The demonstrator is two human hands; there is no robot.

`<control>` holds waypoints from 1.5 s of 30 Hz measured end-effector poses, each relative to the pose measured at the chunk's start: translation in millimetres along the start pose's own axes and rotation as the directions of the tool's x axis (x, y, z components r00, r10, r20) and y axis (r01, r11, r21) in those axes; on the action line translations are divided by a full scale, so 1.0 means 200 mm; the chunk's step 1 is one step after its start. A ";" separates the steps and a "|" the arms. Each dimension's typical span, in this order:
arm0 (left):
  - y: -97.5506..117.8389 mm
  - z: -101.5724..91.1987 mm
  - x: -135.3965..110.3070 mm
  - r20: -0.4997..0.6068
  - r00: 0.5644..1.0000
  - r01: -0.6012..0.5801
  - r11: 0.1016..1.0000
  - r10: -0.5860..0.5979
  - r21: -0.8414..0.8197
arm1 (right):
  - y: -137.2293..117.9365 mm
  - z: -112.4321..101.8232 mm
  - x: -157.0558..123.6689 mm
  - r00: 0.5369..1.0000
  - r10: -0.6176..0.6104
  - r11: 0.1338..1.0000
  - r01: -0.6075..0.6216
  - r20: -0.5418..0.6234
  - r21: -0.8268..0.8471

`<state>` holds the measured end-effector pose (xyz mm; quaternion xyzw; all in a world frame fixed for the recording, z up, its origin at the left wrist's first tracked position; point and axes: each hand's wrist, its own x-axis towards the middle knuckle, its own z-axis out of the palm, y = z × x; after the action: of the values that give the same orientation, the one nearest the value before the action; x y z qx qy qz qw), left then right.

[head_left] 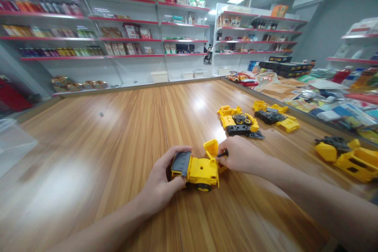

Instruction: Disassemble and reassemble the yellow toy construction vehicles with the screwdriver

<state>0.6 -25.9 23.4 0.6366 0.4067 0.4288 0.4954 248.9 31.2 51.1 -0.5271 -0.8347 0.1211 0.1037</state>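
A yellow toy truck (pixel 203 171) with a grey cab top (pixel 181 163) and black wheels sits upright on the wooden table. My left hand (pixel 161 177) is wrapped round the cab end, thumb in front and fingers behind. At the truck's right end, a yellow scoop-like part (pixel 211 148) stands tilted up. My right hand (pixel 238 155) is closed beside that end, pinching a small black rod-like tool (pixel 223 153); its tip, at the joint by the scoop, is hard to make out. Part of the truck's right end is hidden behind my right fingers.
Yellow and black toy parts lie in a group (pixel 239 120) beyond my right hand, in another (pixel 276 116) farther right, and in a third (pixel 348 157) at the right edge. Small metal bits (pixel 101 114) lie far left. A clear plastic bin (pixel 14 145) stands at the left edge.
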 end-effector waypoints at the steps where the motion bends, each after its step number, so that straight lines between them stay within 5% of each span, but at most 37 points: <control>1: -0.01 0.00 0.00 -0.030 1.000 0.003 1.000 -0.003 -0.004 | 0.00 0.00 0.00 1.000 0.000 1.000 0.000 0.000 0.000; 11: -0.02 -0.03 0.05 -0.406 0.913 0.025 0.989 0.036 0.144 | -0.06 0.01 -0.01 0.977 0.078 0.997 -0.081 -0.198 -0.006; 15: -0.04 -0.04 0.06 -0.473 0.879 0.008 0.990 0.059 0.139 | -0.04 0.05 -0.01 0.991 0.039 0.999 -0.041 -0.127 -0.014; 28: -0.04 -0.04 0.06 -0.395 0.918 -0.020 0.999 0.031 0.033 | -0.05 0.07 -0.02 0.991 -0.014 0.999 0.009 -0.134 -0.039; 38: -0.02 -0.03 0.04 -0.282 0.959 0.012 1.000 -0.013 -0.006 | -0.04 0.04 0.02 0.966 0.125 0.992 -0.124 -0.225 0.018; 41: -0.02 -0.03 0.04 -0.278 0.961 -0.006 1.000 0.001 -0.017 | -0.08 -0.02 0.00 0.949 0.015 0.991 0.029 -0.316 0.133; 45: -0.02 -0.03 0.05 -0.286 0.958 -0.036 0.999 0.033 -0.006 | -0.14 -0.05 -0.04 0.930 -0.243 0.924 0.308 -0.275 0.227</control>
<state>-1.8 -15.2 21.5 0.5721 0.4607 0.5271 0.4273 230.8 14.1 68.0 -0.3956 -0.8581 0.1509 0.2904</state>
